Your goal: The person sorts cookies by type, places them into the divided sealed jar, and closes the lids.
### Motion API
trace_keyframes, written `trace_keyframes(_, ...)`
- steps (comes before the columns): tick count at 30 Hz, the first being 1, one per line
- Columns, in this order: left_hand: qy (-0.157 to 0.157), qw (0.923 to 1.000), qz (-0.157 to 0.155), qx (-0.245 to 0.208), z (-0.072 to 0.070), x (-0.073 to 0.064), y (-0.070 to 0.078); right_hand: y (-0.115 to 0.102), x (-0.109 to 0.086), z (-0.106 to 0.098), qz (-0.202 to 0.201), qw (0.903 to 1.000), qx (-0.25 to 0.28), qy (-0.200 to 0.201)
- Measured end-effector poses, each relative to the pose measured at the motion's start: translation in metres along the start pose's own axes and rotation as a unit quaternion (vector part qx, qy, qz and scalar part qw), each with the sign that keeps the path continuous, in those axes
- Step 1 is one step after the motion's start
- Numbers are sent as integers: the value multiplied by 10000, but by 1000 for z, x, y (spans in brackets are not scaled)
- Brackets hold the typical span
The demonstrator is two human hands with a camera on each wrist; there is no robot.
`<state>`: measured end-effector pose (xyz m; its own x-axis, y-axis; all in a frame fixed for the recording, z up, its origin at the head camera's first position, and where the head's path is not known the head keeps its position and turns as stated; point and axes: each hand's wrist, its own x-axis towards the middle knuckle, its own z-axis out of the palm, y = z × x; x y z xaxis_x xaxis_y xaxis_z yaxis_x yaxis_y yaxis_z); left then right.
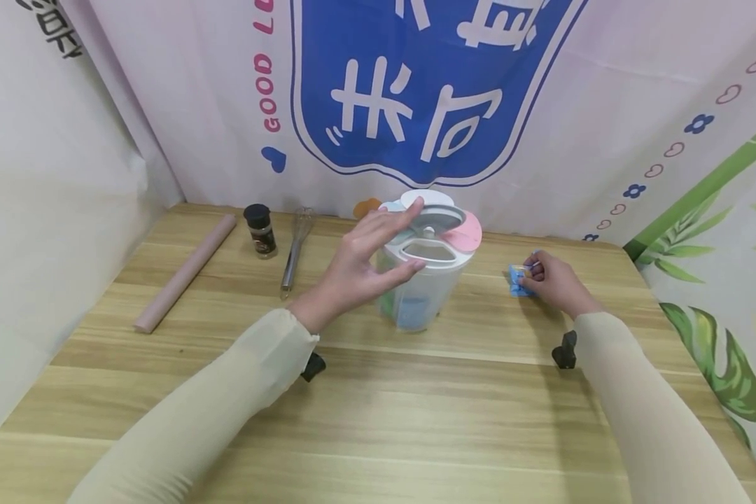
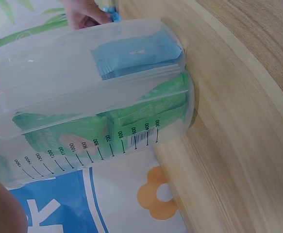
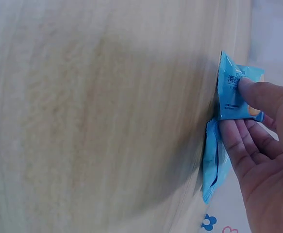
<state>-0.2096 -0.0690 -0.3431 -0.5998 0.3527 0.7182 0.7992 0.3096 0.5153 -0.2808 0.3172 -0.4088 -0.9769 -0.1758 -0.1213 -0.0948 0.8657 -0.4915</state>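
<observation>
My left hand is at the top of a clear divided storage container, thumb along the front rim and fingers stretched beside a raised grey flap. Below that flap, one compartment stands uncovered. Through the wall in the left wrist view, a blue packet lies in one compartment and green packets in another. Over to the right, my right hand pinches a small blue snack packet between thumb and fingers. A second blue packet lies on the table right under the fingers.
Left of the container are a metal whisk, a black-capped spice jar and a pink rolling pin. A printed cloth hangs behind the back edge of the wooden table.
</observation>
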Motion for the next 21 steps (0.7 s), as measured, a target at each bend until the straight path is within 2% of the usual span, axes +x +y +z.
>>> trace_keyframes(13, -21, 10000, -31, 18, 1, 0, 1, 0, -11, -6, 187, 9983, 548, 72)
trace_keyframes(17, -51, 9999, -90, 30, 1, -1, 1, -6, -17, -10, 256, 9911, 1303, 96)
trace_keyframes(21, -50, 9999, -111, 23, 0, -1, 1, -17, -22, -15, 373, 9726, 2292, 144)
